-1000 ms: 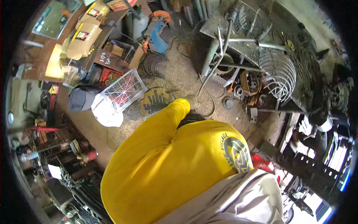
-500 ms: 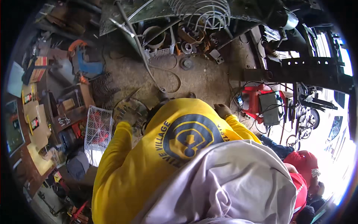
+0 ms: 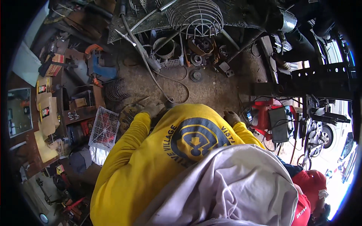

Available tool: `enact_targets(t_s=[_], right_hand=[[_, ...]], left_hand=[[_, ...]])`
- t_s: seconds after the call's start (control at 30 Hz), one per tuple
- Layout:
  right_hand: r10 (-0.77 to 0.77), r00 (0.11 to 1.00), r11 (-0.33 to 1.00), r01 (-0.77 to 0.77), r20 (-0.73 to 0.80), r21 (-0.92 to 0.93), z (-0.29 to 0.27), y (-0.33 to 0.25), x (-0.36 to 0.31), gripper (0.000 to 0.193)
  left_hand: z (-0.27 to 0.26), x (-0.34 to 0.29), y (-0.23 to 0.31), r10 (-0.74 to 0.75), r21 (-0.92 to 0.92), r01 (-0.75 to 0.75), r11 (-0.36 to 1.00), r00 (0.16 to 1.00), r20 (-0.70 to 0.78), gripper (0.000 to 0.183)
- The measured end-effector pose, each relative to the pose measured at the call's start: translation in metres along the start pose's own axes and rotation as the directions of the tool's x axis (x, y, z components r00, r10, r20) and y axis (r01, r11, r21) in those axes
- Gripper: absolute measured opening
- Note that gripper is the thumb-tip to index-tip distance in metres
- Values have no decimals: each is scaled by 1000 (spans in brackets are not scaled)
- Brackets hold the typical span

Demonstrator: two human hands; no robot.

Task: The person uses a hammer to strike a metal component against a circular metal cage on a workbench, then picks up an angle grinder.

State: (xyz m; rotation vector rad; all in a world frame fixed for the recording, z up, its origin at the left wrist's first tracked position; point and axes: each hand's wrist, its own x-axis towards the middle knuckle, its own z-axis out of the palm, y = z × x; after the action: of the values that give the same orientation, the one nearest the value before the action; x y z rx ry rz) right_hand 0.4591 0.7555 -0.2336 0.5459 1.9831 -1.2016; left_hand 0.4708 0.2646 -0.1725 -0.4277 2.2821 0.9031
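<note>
My left hand [image 3: 153, 108], dark and dim, reaches out past the yellow sleeve at the far edge of my shirt [image 3: 158, 177]. Its fingers blend into the shadows there, so their grip cannot be made out. Just left of it lies a round, brownish object [image 3: 128, 116], partly covered by my sleeve. On the other side, my right hand [image 3: 232, 117] hangs low beside my body with loosely extended fingers and nothing visible in it. A pale lilac cloth [image 3: 233, 184] drapes over the front of my shirt and covers its lower right.
A metal table [image 3: 249, 20] carries a wire guard [image 3: 196, 15]; a cable [image 3: 186, 90] loops to the floor. Left stand a blue clamp [image 3: 102, 69], a coil spring [image 3: 117, 89] and a white crate [image 3: 103, 130]. Right are a red chair [image 3: 260, 118] and a person in red [image 3: 311, 182].
My left hand has come into view as its sleeve swung right and away from me. The whole view has shifted slightly; my right hand stays at my side.
</note>
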Motion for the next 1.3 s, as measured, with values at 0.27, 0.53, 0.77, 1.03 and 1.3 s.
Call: enact_targets(t_s=[0.27,0.53,0.77,1.03,1.3], right_hand=[[41,999,996,-42,-8,-82,-16,16,-9,42],[-110,992,953,90,-55,-288,-16,67,25,52],[-134,990,896,144,54,-420,-20,47,25,51],[35,999,986,-37,-12,-165,-20,-8,24,41],[-72,989,963,34,-133,-268,27,-44,18,50]], left_hand=[[15,11,-59,83,121,-88,989,996,42,43],[31,13,-82,153,234,-177,956,981,116,47],[9,8,-13,36,-55,-36,998,999,7,44],[-155,66,74,65,-77,-319,945,412,-909,48],[-308,124,106,21,-148,-250,957,569,-822,48]])
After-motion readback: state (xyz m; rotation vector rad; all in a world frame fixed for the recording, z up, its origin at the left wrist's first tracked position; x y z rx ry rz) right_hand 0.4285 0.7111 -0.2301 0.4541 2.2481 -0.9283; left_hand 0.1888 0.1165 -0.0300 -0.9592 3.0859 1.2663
